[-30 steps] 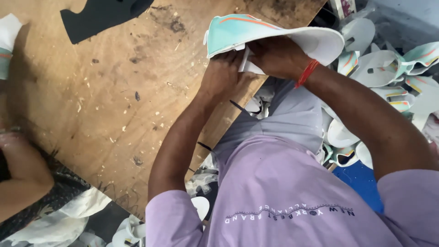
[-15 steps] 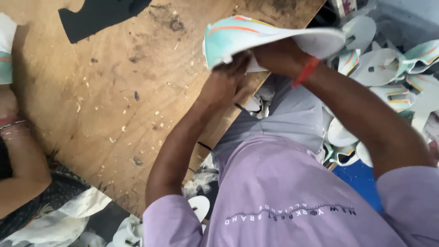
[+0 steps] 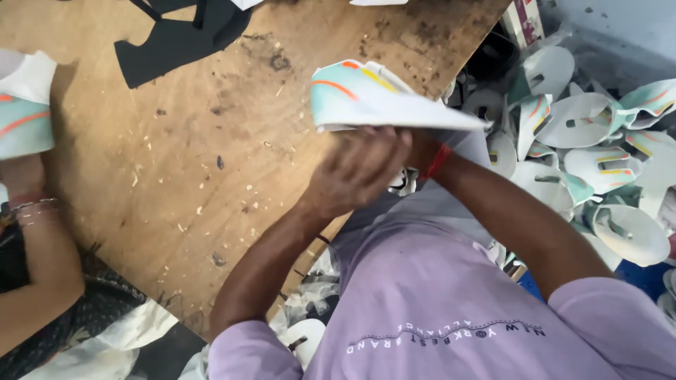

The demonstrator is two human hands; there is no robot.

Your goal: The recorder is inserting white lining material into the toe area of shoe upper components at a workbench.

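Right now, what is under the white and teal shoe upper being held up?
Both hands: the left hand grips beneath the shoe upper, with the right hand mostly hidden behind it. The wooden table lies below; the fingertips are covered.

Both my arms reach forward and meet in front of my chest. My left hand (image 3: 355,172) is curled, knuckles up, fingers closed in a grip. My right hand (image 3: 421,149) sits just behind it, mostly hidden, a red band on its wrist; I cannot tell its grip.
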